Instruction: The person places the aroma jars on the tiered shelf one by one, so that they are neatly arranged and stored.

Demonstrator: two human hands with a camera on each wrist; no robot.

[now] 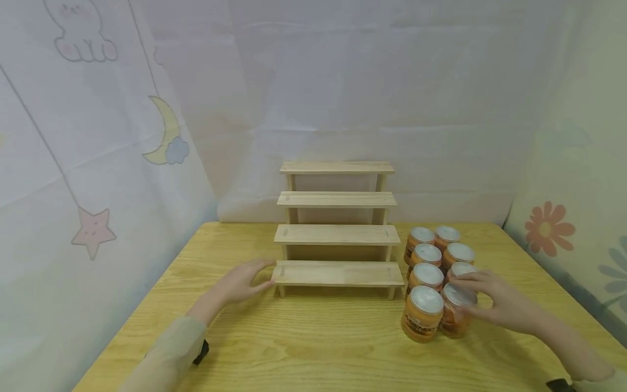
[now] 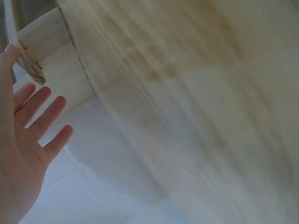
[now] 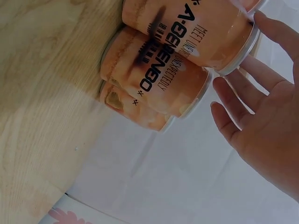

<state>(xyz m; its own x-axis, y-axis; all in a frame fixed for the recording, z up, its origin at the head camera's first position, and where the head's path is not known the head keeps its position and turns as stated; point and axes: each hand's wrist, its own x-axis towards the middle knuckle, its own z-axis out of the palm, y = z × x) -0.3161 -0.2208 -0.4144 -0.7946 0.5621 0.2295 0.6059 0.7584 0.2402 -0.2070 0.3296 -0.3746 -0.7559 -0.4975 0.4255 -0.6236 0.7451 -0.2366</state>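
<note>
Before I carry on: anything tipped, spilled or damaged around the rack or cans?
Nothing stands out. The rack looks level, with no visible break. All eight cans stand upright in two rows to its right, and I see no spill on the table. Only the backdrop is creased.

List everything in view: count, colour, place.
stepped rack: one, pale wood, centre
cans: eight, orange and silver, two columns right of rack
table: one, yellowish, beneath
sheeting: count unclear, whitish, behind and beside
star: one, pink, left
moon: one, yellow, left
cloud: one, bluish, by moon
animal outline: one, grey, upper left
flowers: two, red and greyish, right
faint prints: unclear count, pale, sides
sleeves: two, pale, on forearms
wrist pieces: two, black, by sleeves
left hand: one, bare, at rack's left
right hand: one, bare, at front cans
</note>
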